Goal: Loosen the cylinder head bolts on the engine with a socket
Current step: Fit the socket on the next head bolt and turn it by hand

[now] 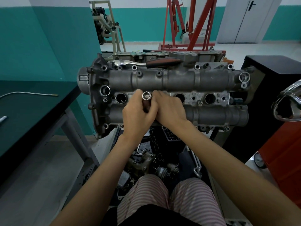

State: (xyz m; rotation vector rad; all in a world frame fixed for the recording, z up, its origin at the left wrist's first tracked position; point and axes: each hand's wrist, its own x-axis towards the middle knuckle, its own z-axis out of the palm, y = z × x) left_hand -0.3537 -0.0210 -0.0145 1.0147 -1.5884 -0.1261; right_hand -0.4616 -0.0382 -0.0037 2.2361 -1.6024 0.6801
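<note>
The grey engine cylinder head (171, 79) lies across the middle of the view on a stand, with spark plug wells along its centre. Both my hands meet over its centre. My left hand (138, 116) grips a dark-handled tool topped by a shiny socket (146, 95), whose open end faces up. My right hand (169, 108) touches the socket's side with its fingertips; I cannot tell if they pinch it. A chrome ratchet (130, 63) with a black and red handle lies along the far edge of the head.
A dark workbench (29, 115) with a thin metal rod (29, 94) stands at left. A black cabinet (267, 82) and a red tool cart (285, 152) are at right. Loose engine parts (146, 159) lie below the stand. A red engine hoist (192, 25) stands behind.
</note>
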